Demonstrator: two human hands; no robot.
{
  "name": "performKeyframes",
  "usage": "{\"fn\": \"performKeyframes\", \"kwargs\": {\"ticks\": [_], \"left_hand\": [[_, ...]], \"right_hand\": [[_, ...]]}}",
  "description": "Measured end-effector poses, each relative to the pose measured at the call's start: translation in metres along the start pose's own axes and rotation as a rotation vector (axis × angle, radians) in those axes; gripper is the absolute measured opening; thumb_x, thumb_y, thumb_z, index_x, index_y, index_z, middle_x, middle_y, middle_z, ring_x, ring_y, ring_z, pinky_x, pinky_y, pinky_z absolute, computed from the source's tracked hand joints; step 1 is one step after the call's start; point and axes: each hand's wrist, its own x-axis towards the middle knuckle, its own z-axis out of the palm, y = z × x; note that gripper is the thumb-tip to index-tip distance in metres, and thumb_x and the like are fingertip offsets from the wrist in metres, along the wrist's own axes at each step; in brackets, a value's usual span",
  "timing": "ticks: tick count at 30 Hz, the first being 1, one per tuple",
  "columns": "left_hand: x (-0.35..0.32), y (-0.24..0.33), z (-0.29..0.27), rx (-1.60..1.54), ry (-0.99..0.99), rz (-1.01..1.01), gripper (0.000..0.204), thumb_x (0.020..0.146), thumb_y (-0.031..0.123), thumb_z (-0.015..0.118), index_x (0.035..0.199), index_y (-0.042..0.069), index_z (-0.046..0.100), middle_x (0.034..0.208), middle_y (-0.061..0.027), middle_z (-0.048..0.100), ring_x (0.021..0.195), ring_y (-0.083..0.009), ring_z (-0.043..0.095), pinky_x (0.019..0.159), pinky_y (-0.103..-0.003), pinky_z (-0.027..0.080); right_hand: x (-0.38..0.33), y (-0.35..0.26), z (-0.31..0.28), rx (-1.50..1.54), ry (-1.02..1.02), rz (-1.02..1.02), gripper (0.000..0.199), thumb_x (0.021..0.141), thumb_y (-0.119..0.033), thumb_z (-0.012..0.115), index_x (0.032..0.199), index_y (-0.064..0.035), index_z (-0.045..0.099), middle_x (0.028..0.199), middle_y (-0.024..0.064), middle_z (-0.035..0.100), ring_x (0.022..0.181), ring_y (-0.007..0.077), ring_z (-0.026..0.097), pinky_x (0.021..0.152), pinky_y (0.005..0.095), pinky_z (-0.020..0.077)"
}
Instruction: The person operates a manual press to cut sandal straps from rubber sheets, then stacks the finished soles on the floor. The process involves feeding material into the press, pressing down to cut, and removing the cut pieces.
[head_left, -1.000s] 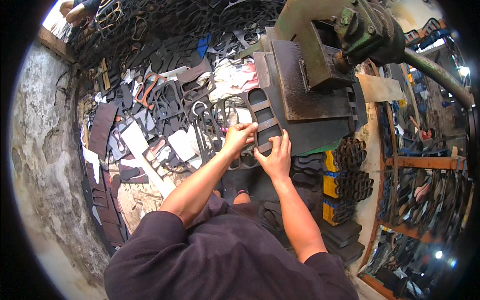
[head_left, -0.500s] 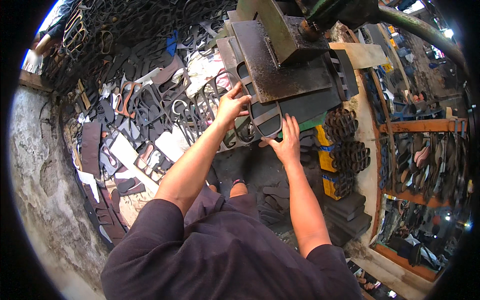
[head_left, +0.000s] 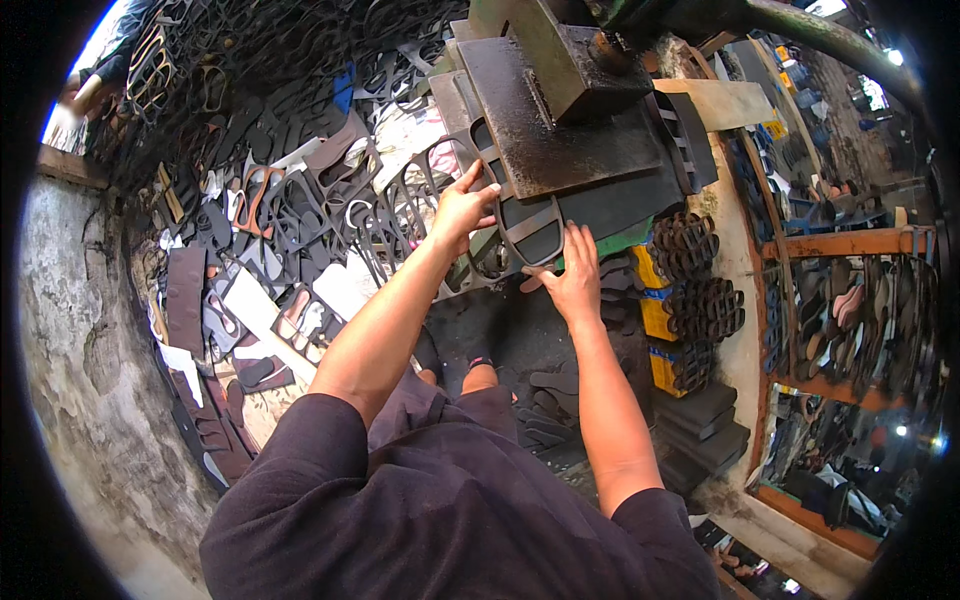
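Note:
A sole-shaped metal cutting die (head_left: 530,226) with crossbars lies on a black sheet (head_left: 610,215), partly beneath the dark flat plate of a press (head_left: 565,150). My left hand (head_left: 464,212) is closed on the die's left edge, with the thumb near the plate's corner and the other fingers curled below. At the die's rounded near end, my right hand (head_left: 574,275) cups the rim between the thumb and nearly straight fingers. The fingertips rest beside the sheet. The die's far part is hidden under the plate. Another cutting die (head_left: 676,140) stands by the plate's right side.
Dark sole offcuts (head_left: 290,210) cover the bench at left. Yellow boxes (head_left: 655,315) with looped dark pieces and stacked black slabs (head_left: 700,420) stand at right. A mottled wall (head_left: 90,330) borders the left. A long press lever (head_left: 830,35) crosses the upper right.
The die's rounded near end has shifted slightly away from me, toward the press plate. Both hands stay at the die with nearly the same hold.

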Motion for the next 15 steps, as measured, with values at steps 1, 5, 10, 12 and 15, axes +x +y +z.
{"fn": "performKeyframes", "kwargs": {"ticks": [1, 5, 10, 12, 15], "left_hand": [[0.003, 0.002, -0.001, 0.003, -0.004, -0.015, 0.076, 0.098, 0.015, 0.069, 0.163, 0.015, 0.029, 0.157, -0.0110, 0.045, 0.129, -0.0243, 0.058, 0.093, -0.047, 0.057], [0.004, 0.002, 0.007, 0.015, 0.037, 0.004, 0.076, 0.099, 0.016, 0.067, 0.164, 0.016, 0.027, 0.148, -0.0102, 0.055, 0.127, -0.0232, 0.059, 0.095, -0.046, 0.057], [0.030, -0.008, -0.025, 0.034, 0.066, 0.094, 0.075, 0.098, 0.020, 0.069, 0.162, 0.009, 0.030, 0.149, -0.0174, 0.054, 0.133, -0.0269, 0.056, 0.101, -0.047, 0.052], [0.023, -0.016, -0.030, 0.517, 0.714, 0.448, 0.051, 0.095, 0.014, 0.070, 0.144, 0.005, 0.058, 0.125, -0.0131, 0.070, 0.115, -0.0255, 0.067, 0.092, -0.037, 0.055], [0.030, -0.038, -0.081, -0.104, 0.476, -0.106, 0.044, 0.095, 0.021, 0.071, 0.135, 0.005, 0.062, 0.106, -0.0061, 0.074, 0.085, -0.0143, 0.066, 0.079, -0.033, 0.052]], "right_hand": [[0.002, 0.002, 0.003, 0.006, 0.021, -0.012, 0.090, 0.073, -0.039, 0.087, 0.145, 0.0014, 0.051, 0.153, 0.0208, 0.048, 0.148, 0.0426, 0.034, 0.120, 0.0494, 0.0348], [0.000, 0.033, -0.008, -0.028, 0.116, 0.115, 0.077, 0.082, -0.039, 0.082, 0.148, -0.0124, 0.053, 0.157, 0.0162, 0.046, 0.150, 0.0439, 0.031, 0.120, 0.0540, 0.0314], [0.016, 0.051, -0.007, -0.158, 0.053, 0.233, 0.073, 0.087, -0.052, 0.074, 0.150, -0.0243, 0.053, 0.160, 0.0036, 0.046, 0.151, 0.0417, 0.031, 0.124, 0.0610, 0.0213], [0.021, 0.059, -0.011, -0.210, 0.061, 0.291, 0.074, 0.086, -0.055, 0.074, 0.151, -0.0267, 0.053, 0.160, 0.0005, 0.046, 0.151, 0.0412, 0.031, 0.124, 0.0631, 0.0186], [0.046, 0.066, -0.012, -0.209, 0.088, 0.312, 0.077, 0.082, -0.060, 0.073, 0.150, -0.0311, 0.053, 0.159, -0.0045, 0.047, 0.153, 0.0404, 0.029, 0.123, 0.0672, 0.0130]]}}
